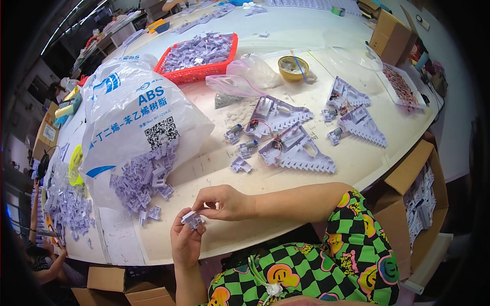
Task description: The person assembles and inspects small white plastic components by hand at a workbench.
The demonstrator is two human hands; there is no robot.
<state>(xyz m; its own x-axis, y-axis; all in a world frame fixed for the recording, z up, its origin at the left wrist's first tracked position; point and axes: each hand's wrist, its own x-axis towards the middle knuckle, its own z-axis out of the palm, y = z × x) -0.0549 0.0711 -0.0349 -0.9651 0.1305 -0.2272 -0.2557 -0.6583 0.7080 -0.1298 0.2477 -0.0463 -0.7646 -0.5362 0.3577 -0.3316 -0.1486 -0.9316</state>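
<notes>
While my left hand (185, 244) grips a pale-purple plastic part (192, 220) and my right hand (224, 202) pinches its top, slack grip could drop it.

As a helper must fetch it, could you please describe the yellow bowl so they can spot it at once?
On the big pale table, find the red basket heaped with parts. To its right, past the plastic bags, sits a round bowl: unlike those bags, it is yellow, with a thin blue stick across it.
</notes>
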